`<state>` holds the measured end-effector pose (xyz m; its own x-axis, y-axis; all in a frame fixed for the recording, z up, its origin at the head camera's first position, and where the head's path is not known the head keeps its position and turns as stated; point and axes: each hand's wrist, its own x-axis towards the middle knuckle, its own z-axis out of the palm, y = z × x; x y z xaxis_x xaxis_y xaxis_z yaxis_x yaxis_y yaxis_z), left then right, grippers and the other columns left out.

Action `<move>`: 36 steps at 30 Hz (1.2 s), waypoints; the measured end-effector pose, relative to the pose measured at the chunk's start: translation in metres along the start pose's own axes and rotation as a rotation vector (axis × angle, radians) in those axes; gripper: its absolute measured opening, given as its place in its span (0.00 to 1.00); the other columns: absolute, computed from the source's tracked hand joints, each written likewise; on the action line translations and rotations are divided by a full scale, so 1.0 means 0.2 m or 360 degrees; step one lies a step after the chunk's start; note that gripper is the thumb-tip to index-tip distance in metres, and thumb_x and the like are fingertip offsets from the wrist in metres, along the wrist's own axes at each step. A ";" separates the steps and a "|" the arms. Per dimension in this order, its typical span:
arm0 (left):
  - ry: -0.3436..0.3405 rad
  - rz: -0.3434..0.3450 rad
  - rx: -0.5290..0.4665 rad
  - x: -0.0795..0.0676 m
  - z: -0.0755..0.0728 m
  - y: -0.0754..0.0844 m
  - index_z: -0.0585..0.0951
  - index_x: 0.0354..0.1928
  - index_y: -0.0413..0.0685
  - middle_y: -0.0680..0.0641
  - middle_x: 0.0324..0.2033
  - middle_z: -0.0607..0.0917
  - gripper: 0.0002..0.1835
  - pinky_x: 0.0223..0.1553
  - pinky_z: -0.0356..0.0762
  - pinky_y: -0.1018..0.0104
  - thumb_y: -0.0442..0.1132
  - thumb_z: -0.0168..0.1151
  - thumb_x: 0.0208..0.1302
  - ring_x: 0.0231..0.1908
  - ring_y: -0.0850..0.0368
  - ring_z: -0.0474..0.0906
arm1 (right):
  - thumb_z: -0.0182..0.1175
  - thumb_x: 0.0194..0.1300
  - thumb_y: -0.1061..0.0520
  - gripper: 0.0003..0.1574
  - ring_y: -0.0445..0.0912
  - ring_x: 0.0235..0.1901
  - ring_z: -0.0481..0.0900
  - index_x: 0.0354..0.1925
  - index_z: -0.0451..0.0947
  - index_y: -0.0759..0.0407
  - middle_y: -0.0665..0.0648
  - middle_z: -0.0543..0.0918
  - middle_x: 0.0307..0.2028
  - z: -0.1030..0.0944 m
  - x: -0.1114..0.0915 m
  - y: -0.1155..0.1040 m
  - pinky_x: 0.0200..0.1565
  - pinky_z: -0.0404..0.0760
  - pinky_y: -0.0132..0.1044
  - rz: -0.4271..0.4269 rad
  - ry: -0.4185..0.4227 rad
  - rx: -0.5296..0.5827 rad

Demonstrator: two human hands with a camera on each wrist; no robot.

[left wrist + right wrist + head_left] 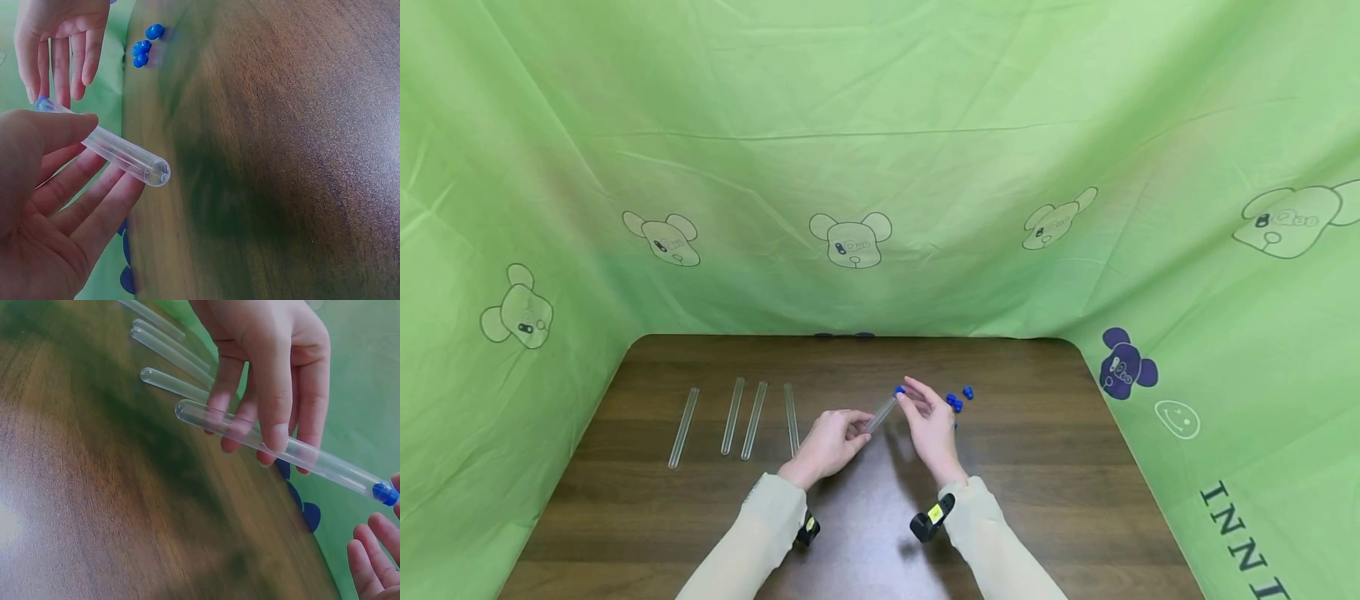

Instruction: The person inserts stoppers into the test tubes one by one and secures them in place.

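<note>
Clear tube (331, 465) held mid-length, blue stopper (385, 494) at its mouth

The left hand (831, 442) pinches the tube around its middle, thumb on one side and fingers on the other. The rounded end sticks out past the grip on one side; the mouth reaches out on the other, towards the right hand (931, 429), whose thumb and fingertip pinch the stopper there. The tube slants above the table (1060, 492), between the two hands. Four more tubes (754, 421) lie to the left, the nearest partly hidden by the left hand. Loose stoppers (957, 406) lie just beside the right hand.
</note>
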<state>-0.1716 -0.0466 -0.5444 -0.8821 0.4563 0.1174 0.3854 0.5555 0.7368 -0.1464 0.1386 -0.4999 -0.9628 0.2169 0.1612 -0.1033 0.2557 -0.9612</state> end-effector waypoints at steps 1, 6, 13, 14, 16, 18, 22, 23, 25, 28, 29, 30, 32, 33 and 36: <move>-0.0001 -0.0004 -0.0005 0.00 0.00 0.00 0.85 0.54 0.40 0.52 0.36 0.88 0.15 0.34 0.80 0.70 0.33 0.68 0.66 0.31 0.66 0.82 | 0.62 0.71 0.65 0.21 0.61 0.48 0.84 0.60 0.78 0.71 0.69 0.84 0.51 0.00 0.00 0.00 0.52 0.80 0.38 -0.0010 0.0004 -0.0001; -0.0002 -0.0007 -0.0016 0.00 0.01 -0.01 0.85 0.54 0.40 0.53 0.35 0.87 0.15 0.34 0.80 0.70 0.33 0.68 0.66 0.30 0.66 0.82 | 0.62 0.71 0.66 0.20 0.61 0.47 0.84 0.59 0.78 0.72 0.69 0.84 0.51 -0.02 0.01 0.02 0.50 0.80 0.35 -0.0040 0.0018 0.0026; -0.0002 -0.0012 -0.0048 -0.01 0.01 -0.01 0.85 0.54 0.40 0.53 0.35 0.87 0.15 0.33 0.80 0.70 0.32 0.68 0.66 0.30 0.66 0.82 | 0.63 0.72 0.64 0.20 0.58 0.46 0.85 0.59 0.79 0.70 0.67 0.85 0.52 -0.04 0.02 0.05 0.47 0.77 0.27 -0.0020 0.0050 -0.0009; 0.0002 -0.0009 -0.0048 -0.01 0.01 -0.01 0.85 0.54 0.39 0.53 0.34 0.87 0.15 0.33 0.80 0.70 0.32 0.68 0.66 0.30 0.66 0.82 | 0.63 0.72 0.64 0.20 0.59 0.46 0.85 0.59 0.78 0.71 0.68 0.84 0.52 -0.05 0.02 0.05 0.47 0.77 0.27 -0.0016 0.0049 -0.0008; 0.0002 -0.0015 -0.0045 -0.01 0.01 -0.01 0.85 0.54 0.40 0.53 0.34 0.86 0.15 0.33 0.80 0.70 0.32 0.68 0.66 0.30 0.66 0.81 | 0.63 0.71 0.65 0.20 0.61 0.46 0.84 0.59 0.78 0.72 0.69 0.84 0.52 -0.06 0.02 0.04 0.48 0.78 0.29 0.0008 0.0045 0.0005; 0.0003 -0.0016 -0.0045 -0.01 0.01 -0.01 0.85 0.54 0.40 0.53 0.34 0.86 0.15 0.33 0.80 0.71 0.32 0.68 0.66 0.29 0.67 0.81 | 0.64 0.71 0.63 0.21 0.58 0.46 0.85 0.59 0.79 0.70 0.67 0.85 0.52 -0.06 0.04 0.10 0.48 0.78 0.29 0.0021 0.0046 0.0004; 0.0009 -0.0021 -0.0044 -0.02 0.01 -0.02 0.85 0.54 0.39 0.53 0.34 0.86 0.15 0.32 0.79 0.71 0.32 0.68 0.65 0.29 0.66 0.81 | 0.64 0.71 0.62 0.20 0.57 0.46 0.85 0.59 0.80 0.68 0.65 0.85 0.51 -0.06 0.08 0.22 0.48 0.77 0.27 0.0052 0.0060 -0.0005; 0.0011 -0.0018 -0.0047 -0.02 0.01 -0.03 0.85 0.54 0.39 0.53 0.34 0.86 0.15 0.32 0.79 0.71 0.32 0.69 0.65 0.29 0.66 0.81 | 0.64 0.71 0.62 0.20 0.57 0.46 0.85 0.59 0.80 0.68 0.65 0.85 0.52 -0.06 0.09 0.25 0.47 0.77 0.26 0.0042 0.0063 0.0001; 0.0013 -0.0024 -0.0051 -0.02 0.01 -0.03 0.85 0.54 0.38 0.53 0.34 0.86 0.16 0.32 0.79 0.71 0.32 0.69 0.65 0.29 0.66 0.81 | 0.64 0.72 0.62 0.20 0.59 0.47 0.84 0.59 0.80 0.68 0.66 0.85 0.52 -0.07 0.09 0.26 0.47 0.77 0.25 0.0051 0.0068 -0.0004; 0.0018 -0.0025 -0.0064 -0.02 0.01 -0.04 0.85 0.54 0.37 0.53 0.34 0.85 0.16 0.31 0.79 0.71 0.31 0.69 0.65 0.29 0.66 0.81 | 0.64 0.72 0.60 0.20 0.58 0.47 0.84 0.59 0.80 0.66 0.64 0.85 0.53 -0.08 0.09 0.27 0.46 0.76 0.25 0.0050 0.0075 0.0008; 0.0022 -0.0023 -0.0062 -0.02 0.01 -0.04 0.85 0.54 0.37 0.53 0.33 0.85 0.16 0.31 0.79 0.71 0.31 0.69 0.65 0.29 0.66 0.81 | 0.65 0.71 0.59 0.20 0.56 0.47 0.85 0.59 0.81 0.65 0.63 0.85 0.53 -0.08 0.09 0.27 0.46 0.76 0.25 0.0055 0.0079 0.0011; 0.0027 -0.0023 -0.0059 -0.02 0.00 -0.04 0.85 0.54 0.37 0.53 0.33 0.85 0.16 0.31 0.79 0.71 0.32 0.69 0.65 0.29 0.66 0.81 | 0.65 0.71 0.58 0.20 0.55 0.47 0.85 0.59 0.81 0.64 0.62 0.85 0.52 -0.09 0.09 0.27 0.46 0.77 0.25 0.0068 0.0083 0.0008; 0.0041 -0.0016 -0.0045 -0.02 0.00 -0.04 0.85 0.54 0.37 0.53 0.33 0.85 0.16 0.32 0.79 0.71 0.32 0.69 0.65 0.29 0.66 0.81 | 0.66 0.71 0.57 0.20 0.54 0.47 0.85 0.58 0.82 0.63 0.61 0.86 0.52 -0.10 0.09 0.27 0.47 0.77 0.26 0.0082 0.0083 0.0003; 0.0047 -0.0017 -0.0041 -0.03 0.00 -0.04 0.85 0.53 0.37 0.53 0.33 0.85 0.16 0.32 0.79 0.71 0.32 0.69 0.64 0.28 0.66 0.81 | 0.66 0.71 0.57 0.20 0.53 0.47 0.85 0.58 0.82 0.63 0.62 0.86 0.52 -0.10 0.09 0.27 0.48 0.77 0.27 0.0086 0.0083 0.0005; 0.0054 -0.0038 -0.0039 -0.03 0.00 -0.05 0.85 0.53 0.38 0.54 0.32 0.84 0.16 0.32 0.79 0.70 0.32 0.70 0.64 0.28 0.66 0.80 | 0.66 0.71 0.58 0.20 0.54 0.47 0.85 0.58 0.82 0.63 0.62 0.86 0.52 -0.12 0.09 0.27 0.47 0.77 0.27 0.0095 0.0095 -0.0015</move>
<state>-0.1692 -0.0543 -0.5521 -0.8998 0.4190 0.1215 0.3575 0.5487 0.7557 -0.1628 0.1779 -0.5435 -0.9506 0.2875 0.1169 -0.0435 0.2495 -0.9674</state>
